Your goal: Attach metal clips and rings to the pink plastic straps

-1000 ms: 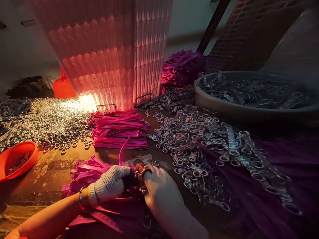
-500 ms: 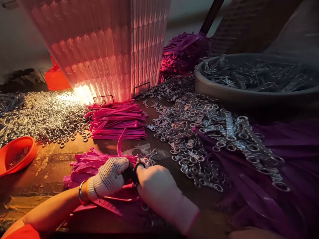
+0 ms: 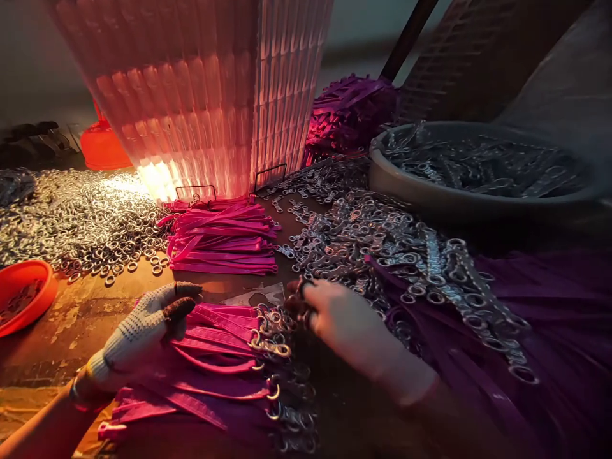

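My left hand [image 3: 143, 325], in a dotted white glove with dark fingertips, is open at the left side of a bundle of pink straps [image 3: 217, 331]. Its thumb and forefinger are stretched apart with nothing visible between them. Metal links with rings [image 3: 272, 347] are attached at the right ends of these straps. My right hand [image 3: 335, 319], in a pale glove with dark-covered fingers, hovers right of the bundle, beside the larger pile of metal links [image 3: 354, 236]. Its fingers are half bent and slightly apart; nothing shows in them, though the tips are dim.
Another stack of pink straps [image 3: 222, 239] lies before a lit, ribbed plastic screen [image 3: 201, 102]. Small metal pieces [image 3: 86, 217] heap at left, near an orange bowl [image 3: 41, 299]. A large basin [image 3: 430, 185] of metal parts stands right, with purple straps [image 3: 545, 319] below it.
My hands have parted from above the bundle, where they were together. My left hand has moved left and opened; my right has moved right and up, baring the straps and links.
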Motion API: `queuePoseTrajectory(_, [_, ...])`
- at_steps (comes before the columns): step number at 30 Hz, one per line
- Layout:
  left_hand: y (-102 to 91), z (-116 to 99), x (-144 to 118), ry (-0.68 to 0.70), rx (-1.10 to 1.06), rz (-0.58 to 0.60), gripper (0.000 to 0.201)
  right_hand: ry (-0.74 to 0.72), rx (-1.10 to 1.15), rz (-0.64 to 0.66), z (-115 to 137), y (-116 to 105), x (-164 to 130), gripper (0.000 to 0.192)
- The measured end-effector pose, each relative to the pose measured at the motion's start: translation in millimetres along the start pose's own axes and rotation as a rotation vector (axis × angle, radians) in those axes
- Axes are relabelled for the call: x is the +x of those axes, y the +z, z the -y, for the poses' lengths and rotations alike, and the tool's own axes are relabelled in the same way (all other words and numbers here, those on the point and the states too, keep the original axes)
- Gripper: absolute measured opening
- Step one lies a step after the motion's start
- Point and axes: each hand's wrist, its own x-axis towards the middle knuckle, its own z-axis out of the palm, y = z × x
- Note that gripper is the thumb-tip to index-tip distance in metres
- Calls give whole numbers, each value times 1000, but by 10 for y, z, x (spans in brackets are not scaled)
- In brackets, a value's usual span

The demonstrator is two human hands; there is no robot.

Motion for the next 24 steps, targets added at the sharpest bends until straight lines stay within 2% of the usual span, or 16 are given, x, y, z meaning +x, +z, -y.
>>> queuePoseTrajectory(2, [142, 37, 42, -107, -312, 29, 40, 61, -187, -39, -271, 58, 257, 28])
queuePoseTrajectory(4, [284, 69, 106, -191, -558, 71, 40, 13, -296, -51, -466, 147, 492, 30])
queuePoseTrajectory(6, [388, 98, 167, -231, -715, 141, 40, -6, -333, -48, -568, 242, 654, 31])
queuePoseTrajectory(9, [462, 140, 208, -196, -812, 197, 43, 10, -339, -48, -615, 337, 734, 33])
queuePoseTrajectory(12, [481, 188, 197, -140, -797, 217, 49, 6, -304, -58, -647, 356, 698, 32])
queuePoseTrajectory(15, [499, 244, 179, -76, -767, 210, 52, 53, -195, -121, -670, 337, 640, 24])
queuePoseTrajectory(18, [537, 282, 175, -75, -787, 170, 51, 118, 27, -212, -573, 329, 545, 36])
queuePoseTrajectory(20, [570, 271, 171, -100, -832, 148, 47, 108, 170, -226, -393, 335, 428, 45])
queuePoseTrajectory(22, [604, 222, 157, -134, -888, 141, 42, 15, 361, -214, -133, 342, 265, 46])
queuePoseTrajectory(24, [636, 147, 131, -164, -936, 144, 38, -166, 674, -230, 150, 339, 89, 43])
